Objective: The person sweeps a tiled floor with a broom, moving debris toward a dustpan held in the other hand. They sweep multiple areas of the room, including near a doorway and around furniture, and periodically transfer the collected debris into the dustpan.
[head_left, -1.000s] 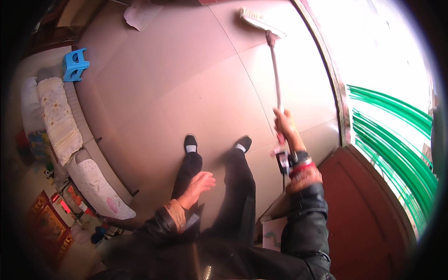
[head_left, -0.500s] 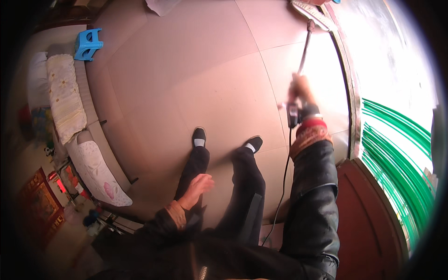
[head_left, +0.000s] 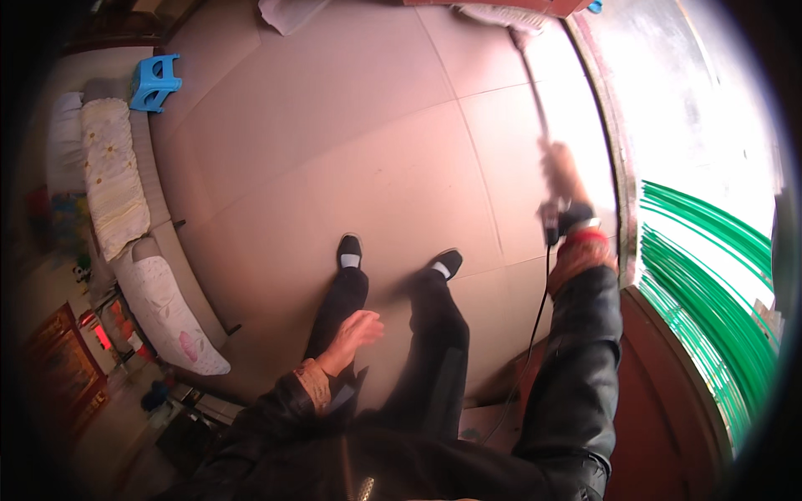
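Observation:
My right hand reaches forward over the floor, wrapped round the shaft of a mop. The mop's pale, fringed head lies on the floor at the far edge, against a reddish-brown wooden piece. Motion blurs both hand and shaft. A small black device with a cable sits at my right wrist. My left hand hangs in front of my legs, fingers loosely stretched and nothing in them. My feet in dark shoes stand apart on the tiles.
A sofa with pale patterned covers runs along the left, a blue plastic stool near its far end. On the right are a bright doorway sill, a green strip curtain and a brown door panel. The cable trails toward me.
The mop head has swung left along the far edge toward the reddish-brown wood. My right hand has shifted a little right, still gripping the shaft. My left hand stays nearly in place.

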`<state>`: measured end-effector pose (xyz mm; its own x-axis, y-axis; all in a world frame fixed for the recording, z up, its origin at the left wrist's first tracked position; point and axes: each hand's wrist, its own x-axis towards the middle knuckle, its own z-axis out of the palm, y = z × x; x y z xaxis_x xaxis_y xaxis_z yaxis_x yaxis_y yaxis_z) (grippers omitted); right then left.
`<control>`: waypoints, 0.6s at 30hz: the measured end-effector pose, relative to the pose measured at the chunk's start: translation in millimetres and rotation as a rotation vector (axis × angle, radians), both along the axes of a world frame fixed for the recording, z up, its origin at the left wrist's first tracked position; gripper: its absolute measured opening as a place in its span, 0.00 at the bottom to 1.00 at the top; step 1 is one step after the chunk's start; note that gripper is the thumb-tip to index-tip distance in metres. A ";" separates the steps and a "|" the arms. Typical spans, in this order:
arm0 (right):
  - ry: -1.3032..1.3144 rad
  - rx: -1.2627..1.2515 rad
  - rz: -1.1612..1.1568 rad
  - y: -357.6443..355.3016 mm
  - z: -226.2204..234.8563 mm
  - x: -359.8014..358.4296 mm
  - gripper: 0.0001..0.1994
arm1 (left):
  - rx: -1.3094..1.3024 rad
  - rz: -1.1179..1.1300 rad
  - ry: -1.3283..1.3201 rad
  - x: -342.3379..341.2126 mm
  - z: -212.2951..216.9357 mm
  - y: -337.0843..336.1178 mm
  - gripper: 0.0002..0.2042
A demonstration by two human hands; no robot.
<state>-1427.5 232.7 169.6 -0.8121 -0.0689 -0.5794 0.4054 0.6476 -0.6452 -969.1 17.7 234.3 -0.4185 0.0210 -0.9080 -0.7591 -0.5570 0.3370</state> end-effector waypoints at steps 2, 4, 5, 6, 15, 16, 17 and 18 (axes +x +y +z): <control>-0.036 0.046 0.040 -6.9 -11.8 -49.2 0.19 | -0.020 0.011 -0.023 1.5 -10.3 -2.0 0.14; -0.051 0.143 0.003 5.8 -26.6 -57.7 0.20 | -0.012 0.038 -0.063 1.3 -18.2 -3.8 0.14; -0.078 0.092 0.004 17.0 -33.4 -52.6 0.19 | -0.048 0.039 -0.076 0.5 -20.7 -4.9 0.14; -0.102 0.085 -0.019 27.3 -41.0 -42.7 0.19 | -0.072 0.034 -0.085 -0.3 -21.6 -5.9 0.14; -0.316 -0.057 -0.354 76.5 -31.1 154.5 0.19 | 0.022 -0.074 0.014 -22.2 -8.5 3.9 0.15; -0.326 -0.099 -0.428 66.7 -23.2 186.0 0.15 | 0.026 -0.092 0.020 -25.2 -5.9 4.7 0.15; -0.313 -0.158 -0.440 60.4 -11.2 216.7 0.16 | 0.019 -0.109 0.012 -28.2 -3.3 5.9 0.15; -0.320 -0.168 -0.445 54.8 2.0 244.2 0.14 | 0.036 -0.122 0.031 -30.8 -0.7 7.7 0.15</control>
<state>-1183.3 287.5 171.6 -0.5699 0.1272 -0.8118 0.8077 0.2688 -0.5248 -1000.0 25.4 233.7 -0.4390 0.1062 -0.8922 -0.8114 -0.4733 0.3429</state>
